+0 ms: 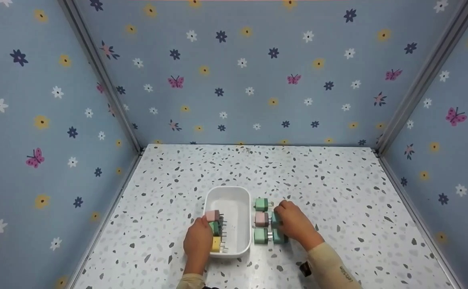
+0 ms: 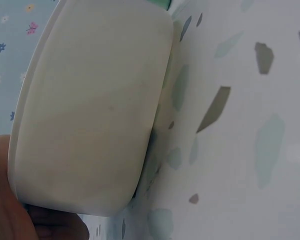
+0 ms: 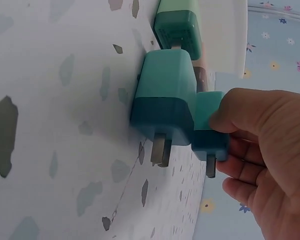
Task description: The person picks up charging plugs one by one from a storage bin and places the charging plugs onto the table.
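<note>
My left hand (image 1: 198,239) grips the left side of a white plastic bin (image 1: 240,251). In the left wrist view, the palm lies over the rim and fingers curl at the end of the outer wall (image 2: 95,110). Pink (image 1: 212,216), green (image 1: 213,228) and yellow (image 1: 216,244) plug adapters line the bin's left side, prongs pointing right. My right hand (image 1: 298,224) pinches a teal plug adapter (image 3: 210,110) between thumb and fingers. Beside it, another teal adapter (image 3: 165,75) lies on the table with its prongs exposed.
Right of the bin, a light green adapter (image 1: 261,204), a pink one (image 1: 261,219) and another light green one (image 1: 260,236) stand in a column. A small dark object (image 1: 305,269) shows by the right sleeve. Flower-patterned panels (image 1: 242,80) enclose the speckled table (image 1: 169,180).
</note>
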### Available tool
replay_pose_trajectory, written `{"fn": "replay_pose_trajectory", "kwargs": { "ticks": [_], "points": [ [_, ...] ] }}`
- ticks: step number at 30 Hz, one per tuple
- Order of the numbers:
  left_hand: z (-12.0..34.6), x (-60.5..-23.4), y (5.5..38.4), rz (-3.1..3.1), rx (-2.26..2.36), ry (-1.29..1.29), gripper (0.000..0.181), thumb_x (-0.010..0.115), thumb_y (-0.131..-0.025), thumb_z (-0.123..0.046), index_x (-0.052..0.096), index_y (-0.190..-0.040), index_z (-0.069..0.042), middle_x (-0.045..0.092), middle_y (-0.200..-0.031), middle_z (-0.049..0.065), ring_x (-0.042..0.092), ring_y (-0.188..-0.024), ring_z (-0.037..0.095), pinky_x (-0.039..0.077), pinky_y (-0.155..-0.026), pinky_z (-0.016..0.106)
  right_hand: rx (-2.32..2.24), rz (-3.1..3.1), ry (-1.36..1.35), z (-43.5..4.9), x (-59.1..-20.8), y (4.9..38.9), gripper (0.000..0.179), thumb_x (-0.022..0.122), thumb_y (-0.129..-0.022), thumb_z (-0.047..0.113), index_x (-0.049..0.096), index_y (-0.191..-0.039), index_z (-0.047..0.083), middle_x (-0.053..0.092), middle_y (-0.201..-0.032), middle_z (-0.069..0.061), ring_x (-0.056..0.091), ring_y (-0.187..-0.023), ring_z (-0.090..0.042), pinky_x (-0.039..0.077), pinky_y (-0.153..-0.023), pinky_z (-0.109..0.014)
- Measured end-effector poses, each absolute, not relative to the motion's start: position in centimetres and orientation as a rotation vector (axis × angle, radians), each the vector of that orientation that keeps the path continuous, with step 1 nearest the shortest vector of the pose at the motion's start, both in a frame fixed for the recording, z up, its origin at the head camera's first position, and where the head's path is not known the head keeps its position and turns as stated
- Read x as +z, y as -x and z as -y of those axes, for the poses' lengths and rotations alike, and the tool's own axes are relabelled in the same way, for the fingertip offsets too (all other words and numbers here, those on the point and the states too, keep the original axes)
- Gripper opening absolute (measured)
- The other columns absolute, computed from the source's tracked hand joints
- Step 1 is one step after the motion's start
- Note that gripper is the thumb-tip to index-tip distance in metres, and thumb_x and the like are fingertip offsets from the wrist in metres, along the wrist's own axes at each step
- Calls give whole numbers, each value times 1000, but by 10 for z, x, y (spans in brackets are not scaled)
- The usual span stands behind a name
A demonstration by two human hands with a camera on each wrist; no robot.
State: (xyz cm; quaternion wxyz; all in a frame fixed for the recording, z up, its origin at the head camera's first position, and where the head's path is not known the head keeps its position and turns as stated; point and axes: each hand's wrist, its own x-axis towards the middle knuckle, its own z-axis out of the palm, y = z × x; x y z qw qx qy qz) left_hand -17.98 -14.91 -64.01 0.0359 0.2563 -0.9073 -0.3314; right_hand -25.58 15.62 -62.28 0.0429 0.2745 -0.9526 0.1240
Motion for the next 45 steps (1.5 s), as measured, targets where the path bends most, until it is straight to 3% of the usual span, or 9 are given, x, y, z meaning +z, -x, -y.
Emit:
{"fn": "replay_pose_trajectory", "kwargs": {
  "ticks": [7,22,38,45],
  "points": [
    [151,-642,177,2781,-1047,-777,47,32,-112,-41,64,-99,-9,67,-79,8,54,-63,22,36,-55,36,361,2921,-859,-158,-627,256,39,83,-76,4,69,-113,3,62,-103,-5,60,-93,-19,53,-86,-39],
    [151,-642,178,2768,-1043,-745,46,33,-112,-40,64,-99,-8,66,-80,9,54,-64,23,37,-56,37,313,3014,-861,-159,-623,262,34,82,-79,3,71,-111,3,62,-105,-7,63,-97,-23,53,-91,-41],
    [151,-642,180,2772,-1025,-766,48,33,-112,-40,66,-97,-8,70,-83,12,58,-64,24,38,-55,39,384,2946,-919,-161,-625,261,25,76,-82,-5,71,-106,2,62,-99,-7,62,-92,-23,54,-84,-42],
    [151,-643,181,2775,-1035,-781,49,33,-111,-42,67,-102,-8,72,-90,13,62,-69,25,41,-58,40,367,3024,-864,-161,-625,262,28,77,-84,-2,72,-111,4,63,-103,-6,63,-95,-21,54,-88,-41]
  ]
}}
